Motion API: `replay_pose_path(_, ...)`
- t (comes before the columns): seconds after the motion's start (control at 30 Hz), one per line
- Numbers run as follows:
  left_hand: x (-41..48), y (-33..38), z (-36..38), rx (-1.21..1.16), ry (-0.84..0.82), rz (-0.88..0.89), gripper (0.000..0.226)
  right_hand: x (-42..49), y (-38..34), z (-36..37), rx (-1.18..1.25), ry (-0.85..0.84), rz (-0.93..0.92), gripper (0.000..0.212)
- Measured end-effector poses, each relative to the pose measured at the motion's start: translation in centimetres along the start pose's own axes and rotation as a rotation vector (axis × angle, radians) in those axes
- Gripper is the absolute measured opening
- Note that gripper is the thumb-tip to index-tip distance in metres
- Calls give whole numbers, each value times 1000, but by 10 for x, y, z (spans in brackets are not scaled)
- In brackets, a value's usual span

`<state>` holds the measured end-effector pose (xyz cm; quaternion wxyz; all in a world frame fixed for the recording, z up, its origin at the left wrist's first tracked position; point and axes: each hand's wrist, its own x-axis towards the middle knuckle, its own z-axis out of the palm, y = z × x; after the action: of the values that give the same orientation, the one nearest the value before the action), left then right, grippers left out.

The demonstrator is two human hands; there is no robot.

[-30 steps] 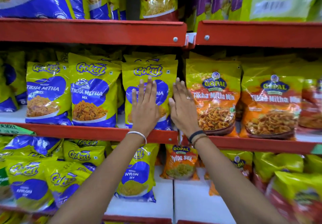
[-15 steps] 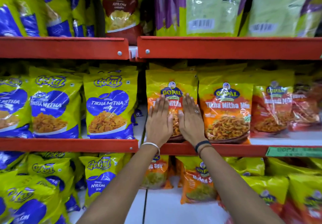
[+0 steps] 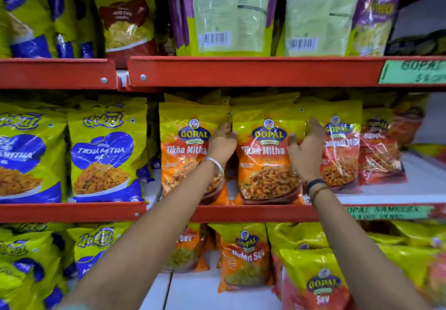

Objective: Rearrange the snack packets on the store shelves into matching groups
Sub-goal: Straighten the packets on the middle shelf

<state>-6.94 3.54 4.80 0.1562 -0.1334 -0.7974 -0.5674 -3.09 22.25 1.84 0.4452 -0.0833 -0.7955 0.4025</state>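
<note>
- left hand (image 3: 220,144) curled round the left edge of the yellow-orange plastic Gopal Tikha Mitha packet (image 3: 266,155)
- right hand (image 3: 307,150) gripping its right edge

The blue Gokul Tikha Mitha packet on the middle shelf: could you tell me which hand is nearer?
Left. The left hand is two packets to the right of the Gokul packet; the right hand is farther right.

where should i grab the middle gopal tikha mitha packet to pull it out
Grip the Gopal Tikha Mitha packet by its two vertical side edges, from the front. It stands upright facing out, with narrow gaps beside it where the left hand and right hand already sit.
</note>
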Motion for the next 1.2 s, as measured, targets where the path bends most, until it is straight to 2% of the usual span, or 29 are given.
replay_pose_path(0.07,16,9,6,116,38,10,17,17,8,1,164,-46,155,46)
replay_pose_path(0.13,28,13,8,186,76,-33,37,27,9,2,234,-32,228,9)
replay_pose_path(0.17,33,12,8,181,100,-59,43,33,7,2,206,5,224,21)
replay_pose_path(0.23,43,8,6,87,150,-98,41,44,7,2,151,35,207,44)
replay_pose_path(0.3,49,2,3,42,163,-107,33,50,7,-1,70,41,228,43)
replay_pose_path(0.5,42,9,7,170,177,-67,26,48,8,-5,42,20,218,33)
replay_pose_path(0.57,28,12,10,175,245,-21,14,42,9,-10,34,30,139,30)
replay_pose_path(0.63,6,8,15,40,367,105,24,25,11,-16,-10,43,-10,34)
replay_pose_path(0.67,-10,5,18,3,377,183,27,13,12,-18,-44,43,-71,38)
replay_pose_path(0.73,-39,-9,31,88,274,308,35,-18,13,-17,-114,28,-204,46)
replay_pose_path(0.87,-74,-54,56,483,34,558,54,-66,27,2,-309,-92,-490,54)
replay_pose_path(1.03,-76,-76,63,678,14,561,61,-76,47,18,-473,-172,-406,59)
replay_pose_path(1.2,-79,-70,60,681,-27,518,61,-77,42,16,-509,-195,-376,60)
